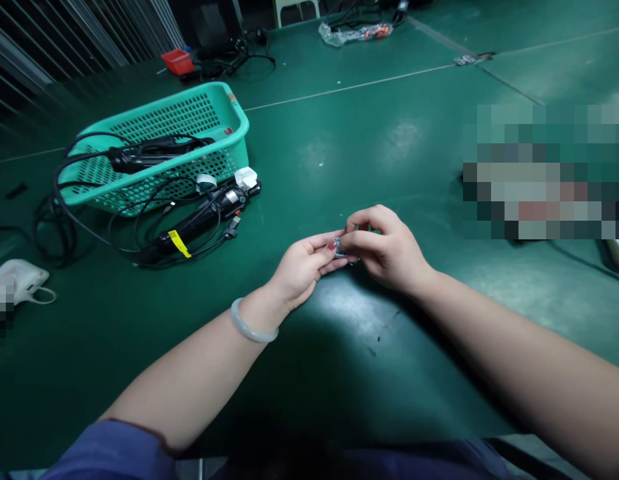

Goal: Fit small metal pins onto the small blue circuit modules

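Note:
My left hand [302, 267] pinches a small grey, metallic-looking piece [338, 248] between thumb and fingers, low over the green table [309, 373]. From the other side my right hand [389, 247] bends its fingers onto the same piece, thumb and forefinger close to its edge. Fingers cover most of the piece, so its exact kind does not show. Whether the right fingertips grip a separate small part cannot be made out. A pale bangle [250, 325] circles my left wrist.
Left of my hands stands a turquoise plastic basket [234, 143] holding a black cabled tool. Beside it lies another black tool [199, 220] with cables and a yellow tag. Further back are a red bin [178, 62] and a clear plastic bag [346, 33]. A blurred-out object [529, 187] lies right.

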Demonstrator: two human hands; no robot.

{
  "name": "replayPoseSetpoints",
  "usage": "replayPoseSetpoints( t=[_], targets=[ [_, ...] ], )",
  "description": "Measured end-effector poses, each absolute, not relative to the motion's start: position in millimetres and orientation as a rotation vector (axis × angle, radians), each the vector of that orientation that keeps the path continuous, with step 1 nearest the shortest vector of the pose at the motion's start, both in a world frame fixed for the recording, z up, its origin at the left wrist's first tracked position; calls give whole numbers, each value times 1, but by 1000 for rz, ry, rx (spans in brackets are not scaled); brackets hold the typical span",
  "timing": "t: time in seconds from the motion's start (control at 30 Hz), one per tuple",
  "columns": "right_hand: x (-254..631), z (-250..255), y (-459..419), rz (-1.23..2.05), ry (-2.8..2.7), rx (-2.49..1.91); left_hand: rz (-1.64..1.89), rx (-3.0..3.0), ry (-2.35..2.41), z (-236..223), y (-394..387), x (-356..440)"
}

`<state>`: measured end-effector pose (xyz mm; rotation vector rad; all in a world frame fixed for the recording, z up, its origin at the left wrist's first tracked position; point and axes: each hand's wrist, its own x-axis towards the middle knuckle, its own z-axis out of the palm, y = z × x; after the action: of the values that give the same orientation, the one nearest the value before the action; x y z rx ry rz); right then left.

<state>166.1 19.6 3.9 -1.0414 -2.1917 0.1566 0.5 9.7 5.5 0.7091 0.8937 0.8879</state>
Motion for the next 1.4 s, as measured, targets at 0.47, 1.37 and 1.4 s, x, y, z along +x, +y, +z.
replayPoseSetpoints(
  t=[0.47,1.37,1.4],
  targets=[
    [186,4,20,371,-2314,-1189,1036,528,920,3,18,-2],
    [164,20,7,351,-1986,-1330,1049,877,1001,-4,10,4],
    [161,20,6,310,-2017,-1302,1046,877,1000,-4,10,5]
  ],
)
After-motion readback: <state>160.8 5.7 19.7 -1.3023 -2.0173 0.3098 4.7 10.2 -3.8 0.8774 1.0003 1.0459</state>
